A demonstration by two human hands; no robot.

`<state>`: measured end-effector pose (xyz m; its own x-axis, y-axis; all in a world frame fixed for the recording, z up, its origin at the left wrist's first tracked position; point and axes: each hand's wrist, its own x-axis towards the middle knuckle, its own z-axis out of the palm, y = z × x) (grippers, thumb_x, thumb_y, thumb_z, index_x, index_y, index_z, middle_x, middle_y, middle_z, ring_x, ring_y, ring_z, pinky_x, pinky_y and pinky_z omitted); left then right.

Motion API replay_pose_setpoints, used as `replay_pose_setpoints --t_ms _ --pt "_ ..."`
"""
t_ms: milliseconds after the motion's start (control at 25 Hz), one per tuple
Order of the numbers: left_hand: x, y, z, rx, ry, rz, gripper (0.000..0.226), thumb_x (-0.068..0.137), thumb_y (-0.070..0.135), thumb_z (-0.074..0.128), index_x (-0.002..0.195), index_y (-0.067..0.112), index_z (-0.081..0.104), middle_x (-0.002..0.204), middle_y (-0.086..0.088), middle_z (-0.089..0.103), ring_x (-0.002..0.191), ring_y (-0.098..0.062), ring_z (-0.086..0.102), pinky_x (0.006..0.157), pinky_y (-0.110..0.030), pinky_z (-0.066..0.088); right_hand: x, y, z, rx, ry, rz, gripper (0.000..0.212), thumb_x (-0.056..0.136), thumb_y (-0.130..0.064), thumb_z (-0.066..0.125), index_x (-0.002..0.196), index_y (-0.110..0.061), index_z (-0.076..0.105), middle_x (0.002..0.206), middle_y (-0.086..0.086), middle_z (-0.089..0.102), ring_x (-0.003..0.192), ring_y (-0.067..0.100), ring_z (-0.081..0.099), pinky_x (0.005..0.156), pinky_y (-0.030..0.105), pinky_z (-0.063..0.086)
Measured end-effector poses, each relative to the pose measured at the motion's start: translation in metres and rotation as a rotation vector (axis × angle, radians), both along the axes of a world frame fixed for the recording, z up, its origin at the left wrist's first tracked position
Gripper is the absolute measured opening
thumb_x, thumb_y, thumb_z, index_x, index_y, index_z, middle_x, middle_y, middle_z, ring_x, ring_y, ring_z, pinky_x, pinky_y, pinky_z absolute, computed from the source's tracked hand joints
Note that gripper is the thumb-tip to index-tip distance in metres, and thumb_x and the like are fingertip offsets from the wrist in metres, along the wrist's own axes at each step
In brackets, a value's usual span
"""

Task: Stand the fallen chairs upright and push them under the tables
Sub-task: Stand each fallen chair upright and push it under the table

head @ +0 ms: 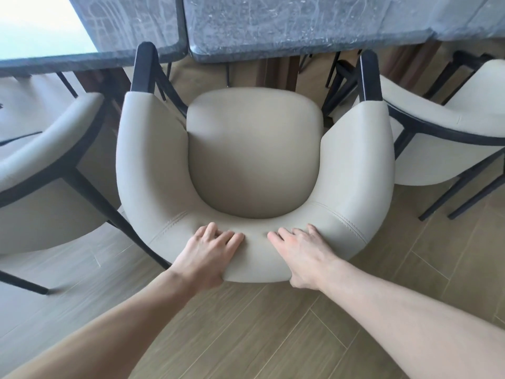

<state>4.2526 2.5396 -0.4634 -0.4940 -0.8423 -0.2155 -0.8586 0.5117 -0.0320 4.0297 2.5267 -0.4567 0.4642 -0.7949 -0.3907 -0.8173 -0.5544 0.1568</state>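
A cream padded armchair (pixel 254 151) with a curved back and black frame stands upright right in front of me, facing the dark marble tables (pixel 300 26). Its black arm tips reach the tables' front edge, while the seat is still out in front of them. My left hand (pixel 207 255) grips the top of the backrest left of centre, fingers over the inner side and thumb behind. My right hand (pixel 300 255) grips the backrest right of centre in the same way.
A matching chair (pixel 41 170) stands upright at the left and another (pixel 451 127) at the right, both close beside the middle one. Two tabletops meet at a seam (pixel 183 23) above the chair. The floor (pixel 259 337) is wood-look plank.
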Motion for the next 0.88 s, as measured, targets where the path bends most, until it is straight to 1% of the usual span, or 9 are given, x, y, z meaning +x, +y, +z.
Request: replay_pose_setpoints --t_ms 120,280,360,440,520,640,760,880 --pt "-0.008 0.01 0.006 0.026 -0.021 0.003 0.065 0.072 0.018 0.067 0.135 0.018 0.052 0.119 0.007 0.063 0.103 -0.028 0.055 0.091 -0.037 0.049 -0.007 0.006 0.006 0.023 -0.004 0.018 0.074 0.072 -0.017 0.076 0.132 -0.018 0.034 0.12 0.003 0.05 0.111 0.03 0.058 0.098 0.048 0.037" --pt "-0.008 0.019 0.01 0.023 -0.021 0.007 0.065 0.079 0.022 0.062 0.139 0.022 0.04 0.129 0.01 0.054 0.113 -0.026 0.046 0.099 -0.033 0.041 -0.009 0.014 0.017 0.045 0.005 0.054 0.073 0.069 -0.019 0.076 0.129 -0.018 0.034 0.115 0.002 0.051 0.105 0.029 0.061 0.093 0.047 0.04" --pt "-0.006 0.019 0.013 0.021 -0.043 0.005 0.065 0.079 0.023 0.062 0.14 0.023 0.037 0.131 0.011 0.052 0.114 -0.026 0.044 0.1 -0.033 0.039 -0.007 0.014 0.02 0.045 -0.001 0.064 0.071 0.068 -0.021 0.076 0.127 -0.018 0.035 0.114 0.002 0.051 0.104 0.029 0.062 0.089 0.045 0.041" --pt "-0.004 0.014 0.017 0.019 -0.039 0.009 0.063 0.079 0.024 0.064 0.137 0.023 0.038 0.129 0.011 0.053 0.112 -0.025 0.044 0.094 -0.032 0.039 -0.007 0.01 0.026 0.056 -0.001 0.079 0.069 0.068 -0.022 0.076 0.123 -0.018 0.035 0.11 0.001 0.051 0.099 0.029 0.064 0.083 0.043 0.042" --pt "-0.005 0.007 0.023 0.026 -0.016 0.019 0.061 0.077 0.025 0.066 0.132 0.024 0.04 0.124 0.012 0.055 0.109 -0.024 0.044 0.087 -0.03 0.038 -0.009 0.001 0.034 0.066 -0.013 0.093 0.064 0.067 -0.023 0.073 0.119 -0.019 0.035 0.105 -0.001 0.05 0.094 0.029 0.066 0.076 0.04 0.041" --pt "-0.008 -0.002 0.031 0.057 -0.018 0.033 0.063 0.073 0.027 0.07 0.128 0.024 0.041 0.12 0.012 0.057 0.106 -0.024 0.044 0.084 -0.03 0.038 -0.013 -0.011 0.041 0.073 -0.015 0.097 0.062 0.066 -0.023 0.072 0.116 -0.02 0.035 0.1 -0.003 0.047 0.093 0.027 0.065 0.073 0.039 0.037" --pt "-0.007 -0.018 0.034 0.063 0.019 0.03 0.07 0.069 0.031 0.075 0.13 0.025 0.041 0.12 0.01 0.057 0.107 -0.023 0.044 0.092 -0.031 0.043 -0.013 -0.028 0.048 0.095 -0.016 0.093 0.062 0.067 -0.026 0.073 0.116 -0.019 0.036 0.097 -0.004 0.044 0.093 0.025 0.062 0.074 0.037 0.041" --pt "-0.005 -0.042 0.043 0.055 0.033 0.048 0.078 0.069 0.035 0.075 0.137 0.026 0.039 0.12 0.008 0.056 0.108 -0.022 0.045 0.096 -0.031 0.041 -0.012 -0.048 0.055 0.075 -0.029 0.037 0.061 0.069 -0.026 0.072 0.12 -0.02 0.038 0.106 -0.001 0.051 0.102 0.026 0.057 0.089 0.039 0.044"
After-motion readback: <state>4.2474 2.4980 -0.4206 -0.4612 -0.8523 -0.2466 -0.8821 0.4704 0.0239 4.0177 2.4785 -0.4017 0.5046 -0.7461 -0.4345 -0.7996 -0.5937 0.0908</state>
